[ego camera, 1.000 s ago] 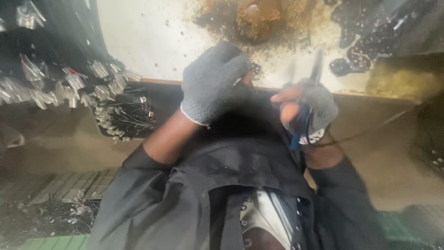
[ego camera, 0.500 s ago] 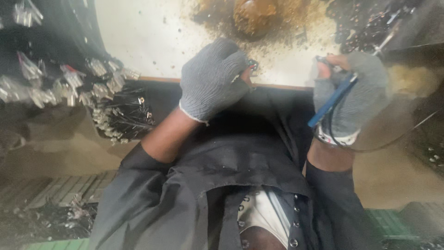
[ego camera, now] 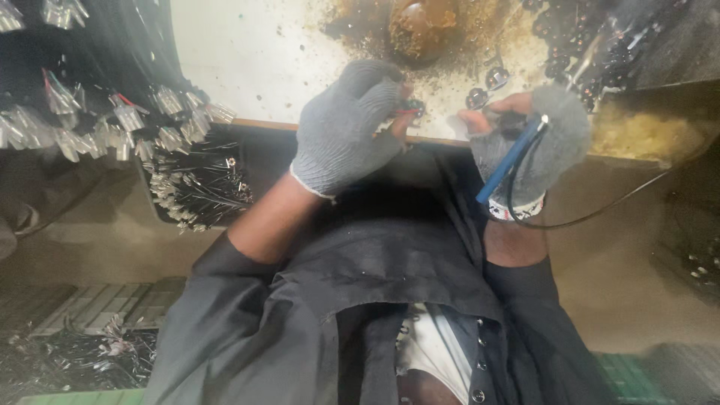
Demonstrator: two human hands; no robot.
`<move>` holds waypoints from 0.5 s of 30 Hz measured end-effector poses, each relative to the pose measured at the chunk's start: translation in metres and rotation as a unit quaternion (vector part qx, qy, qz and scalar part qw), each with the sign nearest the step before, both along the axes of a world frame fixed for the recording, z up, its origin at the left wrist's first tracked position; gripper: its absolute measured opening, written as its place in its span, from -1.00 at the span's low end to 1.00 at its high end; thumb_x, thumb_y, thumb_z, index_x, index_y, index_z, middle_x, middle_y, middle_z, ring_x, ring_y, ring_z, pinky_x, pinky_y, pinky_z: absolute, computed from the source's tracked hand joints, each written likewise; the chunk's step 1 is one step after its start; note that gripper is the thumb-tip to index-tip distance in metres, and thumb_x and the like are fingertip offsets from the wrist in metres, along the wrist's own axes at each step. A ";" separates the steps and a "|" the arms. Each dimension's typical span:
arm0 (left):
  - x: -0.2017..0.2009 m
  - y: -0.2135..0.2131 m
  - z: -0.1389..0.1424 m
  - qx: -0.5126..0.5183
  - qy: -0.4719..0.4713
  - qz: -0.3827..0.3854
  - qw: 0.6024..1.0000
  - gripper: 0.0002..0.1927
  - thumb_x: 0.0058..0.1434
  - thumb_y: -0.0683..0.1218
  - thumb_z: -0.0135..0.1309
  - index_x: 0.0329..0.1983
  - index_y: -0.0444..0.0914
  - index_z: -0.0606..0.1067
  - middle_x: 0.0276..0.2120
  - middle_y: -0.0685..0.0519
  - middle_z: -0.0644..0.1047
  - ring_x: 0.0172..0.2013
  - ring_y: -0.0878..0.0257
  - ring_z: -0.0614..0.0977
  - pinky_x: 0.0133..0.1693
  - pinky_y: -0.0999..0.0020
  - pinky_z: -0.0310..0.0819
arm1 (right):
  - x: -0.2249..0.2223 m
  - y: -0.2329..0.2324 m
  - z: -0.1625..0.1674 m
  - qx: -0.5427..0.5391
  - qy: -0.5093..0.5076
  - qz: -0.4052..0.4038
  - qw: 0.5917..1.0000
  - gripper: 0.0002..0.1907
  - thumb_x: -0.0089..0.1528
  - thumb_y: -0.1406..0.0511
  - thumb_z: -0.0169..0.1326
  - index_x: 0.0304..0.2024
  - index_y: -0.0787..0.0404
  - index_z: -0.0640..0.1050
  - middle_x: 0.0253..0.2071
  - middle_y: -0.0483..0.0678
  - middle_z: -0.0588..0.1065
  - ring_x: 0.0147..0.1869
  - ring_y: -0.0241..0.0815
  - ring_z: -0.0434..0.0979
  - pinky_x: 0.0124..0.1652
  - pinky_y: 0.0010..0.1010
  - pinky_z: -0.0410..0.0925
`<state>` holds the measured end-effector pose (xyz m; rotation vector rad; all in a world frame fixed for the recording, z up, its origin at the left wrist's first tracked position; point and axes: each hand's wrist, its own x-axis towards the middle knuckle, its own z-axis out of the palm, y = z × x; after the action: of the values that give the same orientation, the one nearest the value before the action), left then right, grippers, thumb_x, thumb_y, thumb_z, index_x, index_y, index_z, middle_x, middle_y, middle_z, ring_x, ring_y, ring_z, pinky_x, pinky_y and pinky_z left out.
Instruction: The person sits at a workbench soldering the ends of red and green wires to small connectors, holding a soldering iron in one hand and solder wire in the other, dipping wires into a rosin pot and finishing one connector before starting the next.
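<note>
Left hand, grey knit glove, curled over the near edge of the pale worktop; fingertips pinch a small dark part with a red wire, mostly hidden by the glove. Right hand, fingerless grey glove, grips a blue-handled tool; its tip is lost behind the fingers, its black cord trailing right. Brown residue far on the worktop, cut off by the frame. Wired metal pieces heaped at left, blurred.
</note>
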<state>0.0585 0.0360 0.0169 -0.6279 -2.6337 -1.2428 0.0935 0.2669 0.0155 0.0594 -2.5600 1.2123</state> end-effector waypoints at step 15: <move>0.032 -0.076 0.012 -0.002 -0.105 -0.027 0.994 -0.80 0.39 -0.06 0.18 0.05 -0.14 0.62 -0.43 0.01 0.48 -0.41 0.07 0.55 -0.32 0.18 0.40 | -0.001 -0.019 0.011 0.100 -0.027 0.081 0.991 -0.81 0.24 0.35 0.35 -0.12 0.11 0.61 -0.11 -0.07 0.61 0.01 -0.03 0.63 0.07 -0.24 0.41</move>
<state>0.0904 -0.0402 0.0291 -0.6041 -2.8058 -1.3908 0.0920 0.2475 0.0262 0.2859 -2.7619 1.0194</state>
